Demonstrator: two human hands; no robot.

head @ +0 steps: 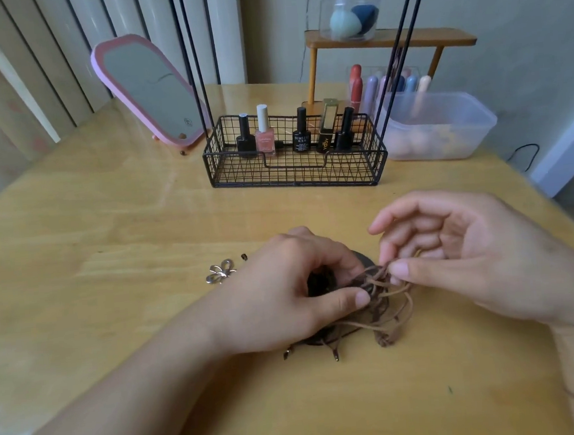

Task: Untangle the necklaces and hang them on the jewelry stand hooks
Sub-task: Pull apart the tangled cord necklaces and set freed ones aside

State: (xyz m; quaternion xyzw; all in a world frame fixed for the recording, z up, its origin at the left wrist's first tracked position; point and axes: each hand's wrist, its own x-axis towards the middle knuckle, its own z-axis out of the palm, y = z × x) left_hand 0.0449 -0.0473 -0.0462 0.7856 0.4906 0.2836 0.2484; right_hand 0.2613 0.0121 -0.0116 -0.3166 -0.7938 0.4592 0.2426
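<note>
A tangle of brown cord necklaces [382,307] lies on the wooden table [108,231] near the front middle. My left hand [285,296] grips the tangle from the left, thumb and fingers pinching the cords and a dark piece beneath them. My right hand [460,255] pinches a tan cord at the top of the tangle between thumb and forefinger. A silver flower pendant [220,272] lies on the table to the left of my left hand. The jewelry stand is a black wire basket [295,168] with thin black rods [194,63] rising out of view; its hooks are hidden.
Several nail polish bottles [265,133] stand in the wire basket. A pink mirror [152,90] leans at the back left. A translucent plastic tub [443,129] sits at the back right, below a small wooden shelf [392,41] carrying a clear jar with sponges.
</note>
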